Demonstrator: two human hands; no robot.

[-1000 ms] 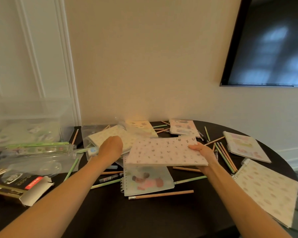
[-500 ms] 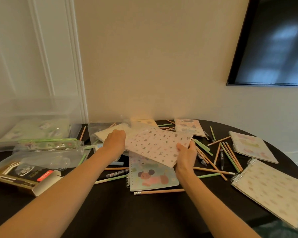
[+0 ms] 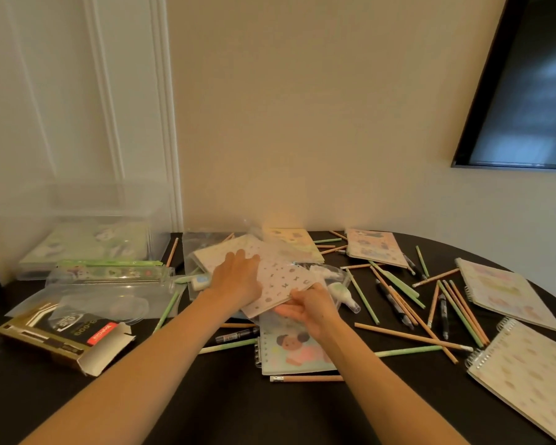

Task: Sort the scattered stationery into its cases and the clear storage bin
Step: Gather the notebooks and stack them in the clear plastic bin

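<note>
Both hands are on the patterned notebook (image 3: 280, 284) at the middle of the dark table (image 3: 238, 409). My left hand (image 3: 236, 277) lies flat and open across its far-left part, fingers spread; my right hand (image 3: 308, 308) pinches its near corner, thumb on top. The notebook is tilted, over a spiral notebook with a cartoon cover (image 3: 294, 348). Loose pencils (image 3: 408, 337) lie scattered to the right. The clear storage bin (image 3: 77, 220) stands far left, behind a clear pencil case (image 3: 109, 277).

The spiral notebook (image 3: 533, 377) runs off the frame's right edge.
</note>
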